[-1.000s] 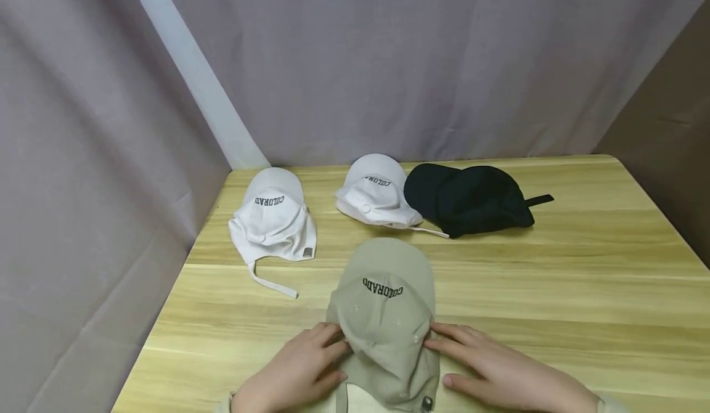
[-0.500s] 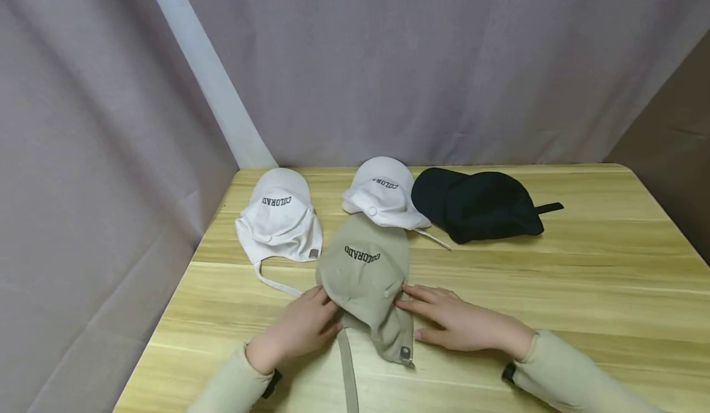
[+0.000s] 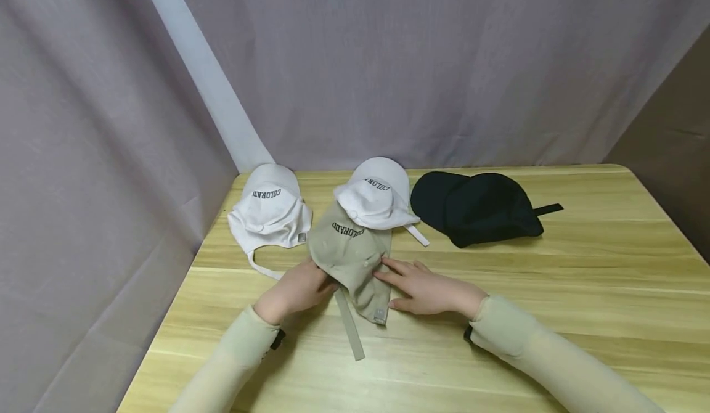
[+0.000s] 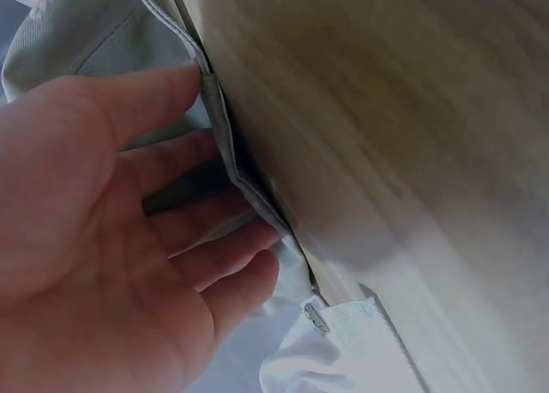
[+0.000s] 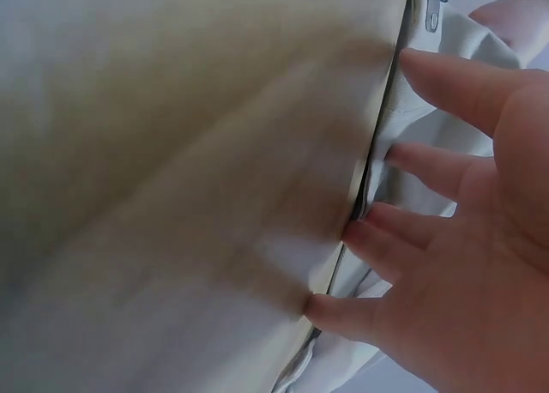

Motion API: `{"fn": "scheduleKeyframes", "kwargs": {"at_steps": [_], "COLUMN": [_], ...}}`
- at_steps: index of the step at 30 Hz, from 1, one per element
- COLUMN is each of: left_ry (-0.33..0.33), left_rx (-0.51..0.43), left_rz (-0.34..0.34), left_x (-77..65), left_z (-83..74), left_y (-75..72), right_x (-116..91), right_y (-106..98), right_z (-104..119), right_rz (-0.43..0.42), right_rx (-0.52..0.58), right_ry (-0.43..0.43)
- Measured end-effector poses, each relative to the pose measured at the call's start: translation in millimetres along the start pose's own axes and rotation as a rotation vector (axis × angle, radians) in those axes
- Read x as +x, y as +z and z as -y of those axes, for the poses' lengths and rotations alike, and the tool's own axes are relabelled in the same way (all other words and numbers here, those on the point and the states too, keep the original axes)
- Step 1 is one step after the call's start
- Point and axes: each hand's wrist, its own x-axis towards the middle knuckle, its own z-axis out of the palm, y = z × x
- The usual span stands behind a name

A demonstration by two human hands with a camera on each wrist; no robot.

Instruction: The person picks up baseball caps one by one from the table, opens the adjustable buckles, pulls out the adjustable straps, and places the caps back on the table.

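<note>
A beige baseball cap [image 3: 346, 256] with COLORADO lettering lies on the table between both hands, its loose strap trailing toward the near side. The brim is mostly hidden under a white cap [image 3: 371, 200], whose crown overlaps it. My left hand [image 3: 296, 286] touches the beige cap's left side; in the left wrist view the relaxed fingers of the left hand [image 4: 111, 221] lie along its edge. On the opposite side, my right hand [image 3: 427, 288] rests its extended fingers against the cap. The right wrist view shows the fingers of the right hand [image 5: 472, 238] along the fabric, beneath a metal buckle [image 5: 433, 9].
Another white cap [image 3: 270, 216] lies at the left, close to the left hand. A black cap [image 3: 488, 209] sits at the back right, strap pointing right. Behind the wooden table [image 3: 582, 314] hangs a grey curtain [image 3: 421, 61].
Both hands have slid the beige cap forward and slightly left, until its brim went under the middle white cap. That white cap has shifted slightly, apart from the black one.
</note>
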Motion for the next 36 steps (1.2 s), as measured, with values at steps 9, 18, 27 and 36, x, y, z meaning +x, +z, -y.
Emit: {"fn": "scheduleKeyframes", "kwargs": {"at_steps": [9,18,27,36], "left_ry": [-0.002,-0.037,-0.133,-0.038], "left_rx": [-0.039,-0.033,0.034,0.074], "left_rz": [0.054,0.095,-0.093,-0.027], "left_x": [0.5,-0.6,14.2,64.7], "left_z": [4.5,15.7,25.2,24.0], "left_y": [-10.8,-57.0,-106.5,-98.8], "right_x": [0,-7,-23,-10], "right_y": [-7,-32,-92,-99], "right_z": [-8,-27,-30,-49], "right_rz": [0.042,-0.08,-0.271,-0.254], "right_rx": [0.059,0.083,0.076,0.017], "right_ry": [0.001,-0.023,0.1,0.12]}}
